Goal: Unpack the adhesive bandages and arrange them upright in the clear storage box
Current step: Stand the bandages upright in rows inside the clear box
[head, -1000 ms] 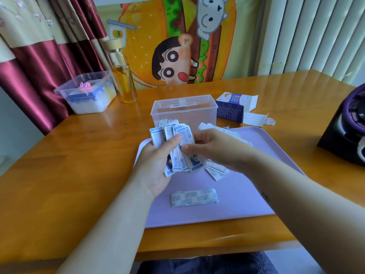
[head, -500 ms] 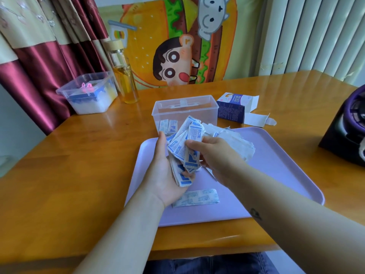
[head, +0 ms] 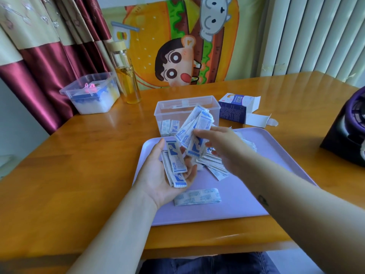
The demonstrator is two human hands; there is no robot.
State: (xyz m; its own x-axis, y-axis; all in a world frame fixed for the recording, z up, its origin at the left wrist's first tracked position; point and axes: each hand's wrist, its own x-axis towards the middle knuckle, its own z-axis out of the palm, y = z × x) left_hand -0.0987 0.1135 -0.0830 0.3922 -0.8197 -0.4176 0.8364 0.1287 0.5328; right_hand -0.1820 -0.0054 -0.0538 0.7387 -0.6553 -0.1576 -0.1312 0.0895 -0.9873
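Risked shedding fanned bandages [head: 194, 131] short of clear storage box [head: 164, 110]: merely pinched by right hand [head: 223, 147] fingers [head: 200, 133], left hand [head: 158, 175] fingers [head: 190, 170] spread under loose strips [head: 175, 165].

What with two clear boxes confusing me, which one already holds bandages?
The clear storage box just beyond the purple tray: a few bandages stand at its left end. The other box, beside the bottle, holds blue, pink and white items.
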